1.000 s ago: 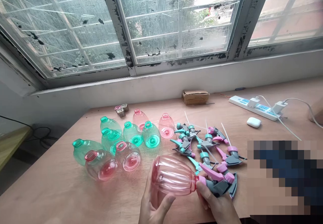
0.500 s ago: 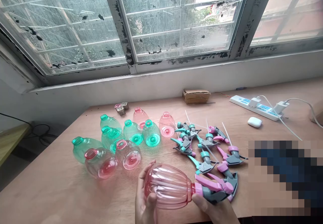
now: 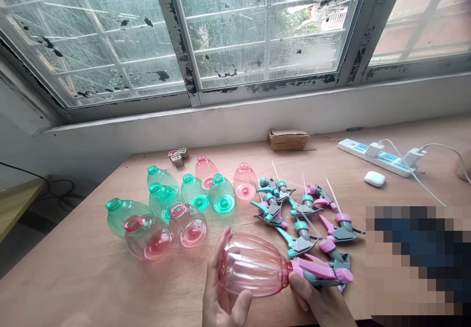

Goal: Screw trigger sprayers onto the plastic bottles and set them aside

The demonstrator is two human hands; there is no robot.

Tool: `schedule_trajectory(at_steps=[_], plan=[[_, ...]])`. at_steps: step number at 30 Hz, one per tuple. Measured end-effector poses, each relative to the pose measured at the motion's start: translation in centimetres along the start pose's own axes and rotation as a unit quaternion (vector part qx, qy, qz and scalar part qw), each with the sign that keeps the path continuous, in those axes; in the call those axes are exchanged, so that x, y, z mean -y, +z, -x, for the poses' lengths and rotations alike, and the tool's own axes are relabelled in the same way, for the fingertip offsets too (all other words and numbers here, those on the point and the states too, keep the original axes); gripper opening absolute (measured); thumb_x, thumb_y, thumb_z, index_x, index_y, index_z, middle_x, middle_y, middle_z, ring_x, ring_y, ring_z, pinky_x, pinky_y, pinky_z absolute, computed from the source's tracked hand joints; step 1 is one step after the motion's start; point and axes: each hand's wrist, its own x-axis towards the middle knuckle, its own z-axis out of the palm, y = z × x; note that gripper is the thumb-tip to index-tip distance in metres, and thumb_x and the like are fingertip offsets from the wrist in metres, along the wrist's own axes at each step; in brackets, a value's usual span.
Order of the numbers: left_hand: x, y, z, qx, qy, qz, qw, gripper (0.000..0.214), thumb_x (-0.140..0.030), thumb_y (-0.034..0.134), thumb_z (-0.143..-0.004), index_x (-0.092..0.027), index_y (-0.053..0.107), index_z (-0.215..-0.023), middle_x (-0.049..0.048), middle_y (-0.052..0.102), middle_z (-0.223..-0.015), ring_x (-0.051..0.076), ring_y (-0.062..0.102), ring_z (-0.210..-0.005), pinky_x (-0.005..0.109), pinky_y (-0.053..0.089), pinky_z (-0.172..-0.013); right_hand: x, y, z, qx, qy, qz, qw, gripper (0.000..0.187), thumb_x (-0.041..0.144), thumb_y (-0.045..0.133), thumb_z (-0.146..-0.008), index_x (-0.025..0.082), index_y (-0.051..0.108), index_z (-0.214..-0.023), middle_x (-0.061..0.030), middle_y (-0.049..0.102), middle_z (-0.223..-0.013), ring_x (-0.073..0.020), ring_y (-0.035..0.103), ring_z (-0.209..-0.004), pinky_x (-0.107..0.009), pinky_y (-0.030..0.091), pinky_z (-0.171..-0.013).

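Observation:
A clear pink spray bottle (image 3: 253,265) lies sideways in the air near the table's front edge, its pink and grey trigger head (image 3: 320,272) on the neck at the right. My left hand (image 3: 226,287) cups the bottle's base, thumb below and fingers behind it. At the neck, my right hand (image 3: 312,292) grips the pink collar of the trigger head between thumb and fingers. Just behind the right hand lie loose trigger spray heads in teal and grey (image 3: 300,241) and in pink and grey (image 3: 340,229), some with thin white tubes.
Several open green bottles (image 3: 222,194) and pink bottles (image 3: 188,225) stand or lean to the left. Toward the window are a cardboard box (image 3: 288,140) and small metal blocks (image 3: 177,156). A power strip (image 3: 375,157) with cables and a white earbud case (image 3: 374,178) lie at right.
Both hands have shifted slightly right with the spray bottle. The trigger head has turned about the bottle's axis, and the left thumb has moved lower along the bottle.

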Motion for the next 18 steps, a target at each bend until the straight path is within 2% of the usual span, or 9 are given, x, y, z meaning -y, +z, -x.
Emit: schedule_trajectory(at_steps=[4, 6, 9, 12, 14, 18], plan=[[0.4, -0.4, 0.0, -0.003, -0.024, 0.036, 0.999, 0.074, -0.052, 0.089, -0.079, -0.034, 0.064, -0.147, 0.0064, 0.060, -0.161, 0.037, 0.050, -0.152, 0.037, 0.047, -0.120, 0.0, -0.3, 0.1, -0.019, -0.033, 0.044, 0.998, 0.057, 0.064, 0.078, -0.085, 0.027, 0.054, -0.049, 0.0017, 0.053, -0.050, -0.0224, 0.056, -0.051, -0.036, 0.058, -0.062], [0.7, -0.7, -0.2, -0.015, -0.052, 0.078, 0.995, 0.077, -0.065, 0.088, -0.074, -0.033, 0.068, -0.141, 0.0068, 0.060, -0.160, 0.040, 0.051, -0.150, 0.042, 0.051, -0.116, 0.0, -0.3, 0.2, -0.012, -0.045, 0.056, 0.997, 0.052, 0.060, 0.078, -0.085, 0.027, 0.059, -0.051, 0.0011, 0.055, -0.052, -0.0233, 0.058, -0.053, -0.036, 0.058, -0.064], [1.1, -1.2, -0.6, -0.023, -0.114, 0.130, 0.985, 0.090, -0.086, 0.081, -0.063, -0.031, 0.072, -0.133, 0.0100, 0.064, -0.155, 0.046, 0.056, -0.142, 0.046, 0.061, -0.102, 0.3, 0.0, 0.1, 0.043, -0.067, 0.058, 0.995, 0.040, 0.054, 0.077, -0.085, 0.026, 0.067, -0.059, 0.0001, 0.060, -0.058, -0.0249, 0.062, -0.059, -0.034, 0.057, -0.064], [1.3, -1.6, -0.9, -0.016, -0.145, 0.100, 0.984, 0.079, -0.077, 0.082, -0.072, -0.027, 0.073, -0.134, 0.0120, 0.067, -0.149, 0.042, 0.064, -0.131, 0.040, 0.065, -0.093, 0.9, 0.2, -0.1, 0.087, -0.071, 0.054, 0.992, 0.034, 0.049, 0.073, -0.087, 0.025, 0.069, -0.063, -0.0001, 0.063, -0.063, -0.0251, 0.063, -0.063, -0.032, 0.055, -0.065], [1.5, -1.9, -0.9, -0.008, -0.136, 0.073, 0.988, 0.066, -0.066, 0.082, -0.080, -0.028, 0.073, -0.133, 0.0097, 0.069, -0.146, 0.037, 0.065, -0.127, 0.036, 0.064, -0.094, 1.4, 0.3, -0.3, 0.100, -0.058, 0.044, 0.992, 0.035, 0.049, 0.071, -0.089, 0.025, 0.067, -0.063, 0.0004, 0.062, -0.063, -0.0243, 0.062, -0.064, -0.030, 0.053, -0.065], [2.0, -2.5, -1.0, -0.002, -0.109, 0.039, 0.993, 0.058, -0.056, 0.082, -0.084, -0.033, 0.072, -0.135, 0.0046, 0.072, -0.142, 0.033, 0.064, -0.130, 0.033, 0.059, -0.102, 1.9, 0.3, -0.5, 0.119, -0.052, 0.023, 0.991, 0.044, 0.055, 0.074, -0.088, 0.025, 0.055, -0.061, 0.0014, 0.056, -0.061, -0.0220, 0.055, -0.063, -0.029, 0.047, -0.061]])
